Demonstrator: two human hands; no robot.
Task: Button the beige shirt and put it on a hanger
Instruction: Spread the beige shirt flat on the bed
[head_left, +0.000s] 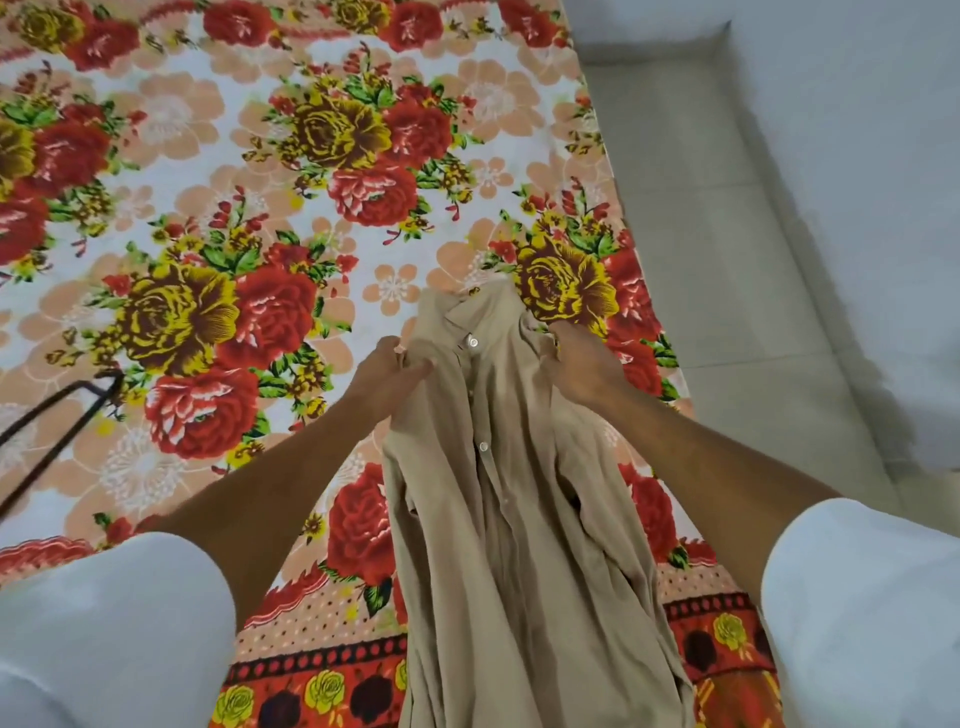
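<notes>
Floral bedsheet (234, 156) covered the bed, with grey floor (727, 260) past its right edge.

- Nearest: the tail of the beige shirt (509, 519) hung over the near edge of the bed, close to the right corner. It fell in loose folds between two white sleeves.
- Middle: both arms were stretched forward and held the shirt up by its shoulders. The left hand (387, 374) had its fingers curled and bunched on the cloth at the left shoulder seam. The right hand (582, 364) had its fingers clamped on the right shoulder, knuckles up.
- Front placket lay closed along the stretch that could be seen. An upper button (472, 341) sat just under the collar and a lower button (483, 446) further down. Folds hid anything below that, so the lowest buttons could not be confirmed.
- Farther left: a black hanger (62, 396) lay on the sheet at the left edge, well apart from the shirt, with no hand on it.

Judgement: buttoning appeared done or nearly so. The hanger step had not begun. What remained was to bring hanger and shirt together and feed it in at the collar.
</notes>
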